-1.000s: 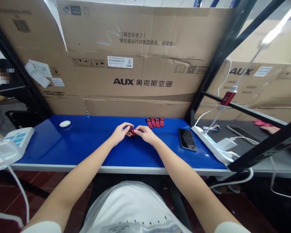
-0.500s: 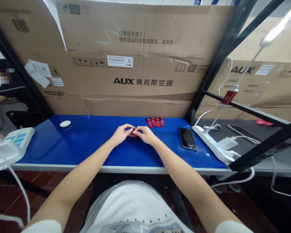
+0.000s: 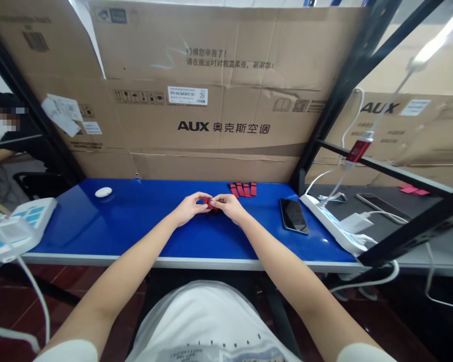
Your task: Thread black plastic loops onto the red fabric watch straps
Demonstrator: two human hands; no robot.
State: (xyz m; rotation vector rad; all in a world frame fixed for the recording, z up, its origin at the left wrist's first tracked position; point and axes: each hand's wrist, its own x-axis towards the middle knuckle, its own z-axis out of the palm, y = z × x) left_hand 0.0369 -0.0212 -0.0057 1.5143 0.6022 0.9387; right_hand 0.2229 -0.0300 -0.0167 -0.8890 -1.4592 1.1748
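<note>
Both my hands meet over the middle of the blue table (image 3: 128, 226). My left hand (image 3: 190, 207) and my right hand (image 3: 228, 206) pinch a small red piece (image 3: 210, 203) between their fingertips, just above the tabletop. Most of the piece is hidden by my fingers. Behind my right hand, a short row of several red pieces (image 3: 242, 189) lies flat near the back edge of the table.
A black phone (image 3: 294, 215) lies right of my hands, a white power strip (image 3: 332, 224) with plugs beyond it. A small white oval object (image 3: 103, 192) sits at the back left. Another power strip (image 3: 17, 226) is at the far left. Cardboard boxes (image 3: 219, 95) wall the back.
My fingers have shifted slightly around the red piece; both hands stay at the same spot. A hand at the far right, seen one second ago, is out of view.
</note>
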